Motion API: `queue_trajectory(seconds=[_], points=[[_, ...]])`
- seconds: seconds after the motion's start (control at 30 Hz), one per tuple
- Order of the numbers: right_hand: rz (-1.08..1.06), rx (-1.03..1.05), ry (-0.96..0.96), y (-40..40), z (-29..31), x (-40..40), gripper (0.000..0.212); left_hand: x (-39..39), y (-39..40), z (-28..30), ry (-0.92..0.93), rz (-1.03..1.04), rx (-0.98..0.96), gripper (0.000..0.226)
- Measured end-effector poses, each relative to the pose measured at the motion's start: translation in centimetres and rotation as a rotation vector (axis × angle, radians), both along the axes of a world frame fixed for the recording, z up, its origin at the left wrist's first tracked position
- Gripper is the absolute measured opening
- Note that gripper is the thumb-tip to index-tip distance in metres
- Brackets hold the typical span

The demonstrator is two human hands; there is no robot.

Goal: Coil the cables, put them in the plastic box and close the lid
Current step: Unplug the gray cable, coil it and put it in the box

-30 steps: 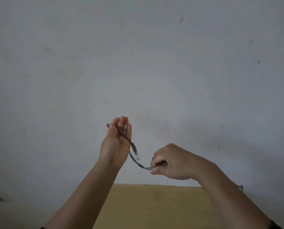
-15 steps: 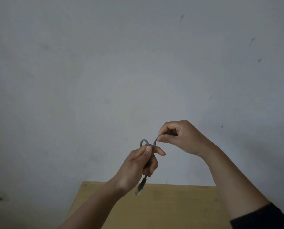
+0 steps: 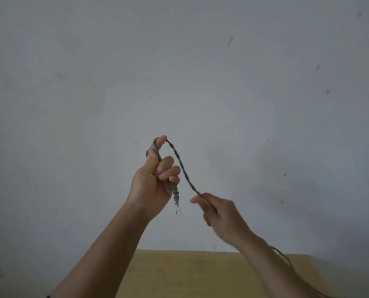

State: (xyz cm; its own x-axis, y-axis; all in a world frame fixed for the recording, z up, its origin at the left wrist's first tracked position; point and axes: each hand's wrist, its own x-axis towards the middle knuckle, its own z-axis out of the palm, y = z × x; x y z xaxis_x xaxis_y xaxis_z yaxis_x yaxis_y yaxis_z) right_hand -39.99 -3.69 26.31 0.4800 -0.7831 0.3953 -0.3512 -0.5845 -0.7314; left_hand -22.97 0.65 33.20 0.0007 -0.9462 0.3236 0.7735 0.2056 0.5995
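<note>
Dim, flat light; right hand [image 3: 220, 211] motion-blurred

Hidden, cropped, blurred: cable, both hands, table.

Cable [image 3: 180, 163] vanishes inside curled left hand [image 3: 152, 183]; plug [image 3: 176, 198] below the fist blurred, type unreadable. Right hand [image 3: 219, 214] motion-smeared, grip on cable unclear. Cable's tail runs behind right forearm, cut at bottom edge. Table [image 3: 190, 274] below hands cropped; both elbows out of frame.

There is only one view, from the person's head. It faces forward at a grey wall [image 3: 179, 72], close to both raised hands, with a wooden table [image 3: 190, 274] edge low in frame.
</note>
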Motion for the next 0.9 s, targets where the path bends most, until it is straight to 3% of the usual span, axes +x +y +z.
queue_trajectory(seconds=[0.17, 0.3, 0.5, 0.6, 0.7, 0.77, 0.9], points=[[0.103, -0.175, 0.401, 2.4, 0.1, 1.5, 0.033, 0.6, -1.0, -0.4, -0.165, 0.119, 0.093, 0.033], [0.139, -0.181, 0.575, 3.8, 1.3, 1.9, 0.030, 1.0, -1.4, -2.4, -0.288, 0.205, 0.159, 0.037], [0.127, -0.131, 0.786, 4.3, 1.8, 2.1, 0.021, 0.2, -1.7, -4.2, -0.129, 0.252, 0.213, 0.036], [0.163, -0.068, 0.752, 4.3, 2.4, 2.0, 0.021, -0.3, -1.6, -4.8, -0.312, 0.280, 0.199, 0.036], [0.172, -0.113, 0.643, 3.4, 4.9, 1.4, 0.022, -1.5, -0.5, -5.9, -0.755, 0.292, 0.152, 0.037], [0.162, -0.063, 0.592, 2.6, 6.5, 0.6, 0.020, -2.6, 0.6, -6.5, -0.952, 0.202, 0.112, 0.035], [0.220, 0.143, 0.374, 0.7, 8.5, -2.0, 0.020, -3.1, 2.1, -7.2, -0.987, 0.071, 0.103, 0.044]])
